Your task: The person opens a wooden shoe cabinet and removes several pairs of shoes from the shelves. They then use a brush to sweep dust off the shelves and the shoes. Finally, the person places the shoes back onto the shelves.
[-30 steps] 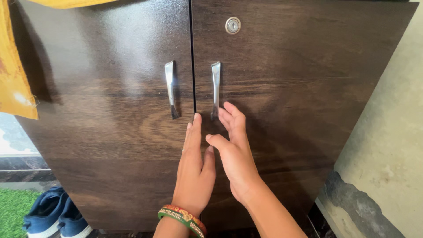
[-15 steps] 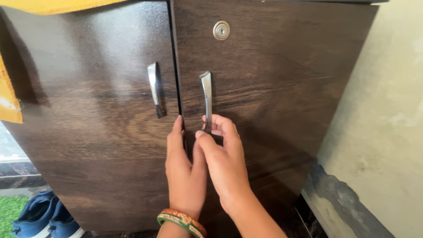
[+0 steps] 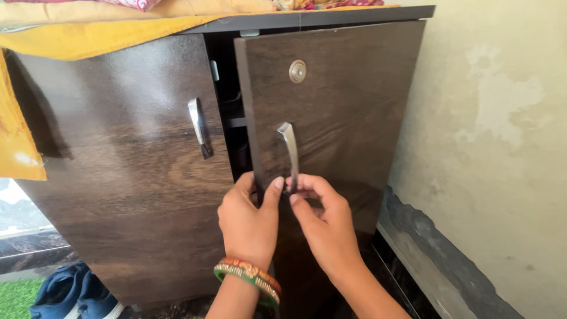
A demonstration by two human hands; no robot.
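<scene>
Dark wooden cabinet (image 3: 118, 195) across the frame, right door (image 3: 348, 112) swung ajar, its free edge gripped by the left hand (image 3: 248, 221), metal handle (image 3: 289, 155) pinched by the right hand (image 3: 325, 221), blue shoes (image 3: 68, 295) seen at lower left

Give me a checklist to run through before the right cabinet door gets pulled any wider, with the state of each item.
1. Right hand has fingers hooked at the lower end of the right door's handle: ok.
2. Left hand grips the free edge of the right door: ok.
3. Right door off its closed position, a dark gap showing beside it: ok.
4. Left door shut, its handle untouched: ok.
5. Swing path toward the wall free of things: ok as far as visible.
6. Contents behind the door stable: cannot tell, the interior is dark.
</scene>
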